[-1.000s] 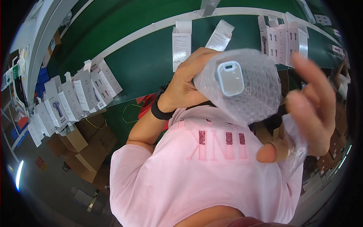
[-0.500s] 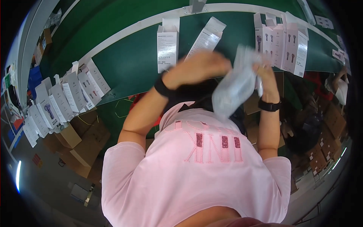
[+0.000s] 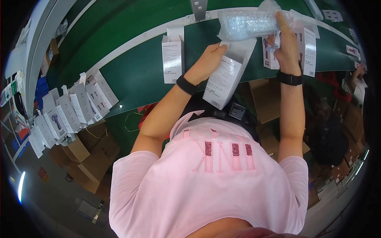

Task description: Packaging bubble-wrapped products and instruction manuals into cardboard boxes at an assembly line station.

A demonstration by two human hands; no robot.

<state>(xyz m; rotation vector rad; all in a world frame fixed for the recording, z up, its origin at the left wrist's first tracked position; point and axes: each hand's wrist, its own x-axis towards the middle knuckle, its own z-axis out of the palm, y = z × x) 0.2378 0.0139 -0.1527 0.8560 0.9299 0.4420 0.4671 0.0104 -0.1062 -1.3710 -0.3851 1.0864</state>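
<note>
My left hand [image 3: 206, 59] grips a white carton [image 3: 226, 77] near its open top and tilts it over the green conveyor belt [image 3: 135, 75]. Just above the carton's mouth, my right hand [image 3: 283, 39] holds a bubble-wrap pouch [image 3: 248, 22] lying sideways, with a pale item dimly visible inside. Each wrist carries a black band. My pink shirt fills the lower middle of the head view.
One open white carton [image 3: 172, 53] stands on the belt at left. More printed cartons [image 3: 305, 49] stand behind my right hand. Several cartons [image 3: 71, 107] line the belt's left edge. Brown cardboard boxes [image 3: 91, 154] sit below. Another person's hand [image 3: 359, 73] shows far right.
The bubble-wrap pouch went from close to the camera out over the belt. My left hand let go of the pouch and took hold of a white carton; the right hand holds the pouch.
</note>
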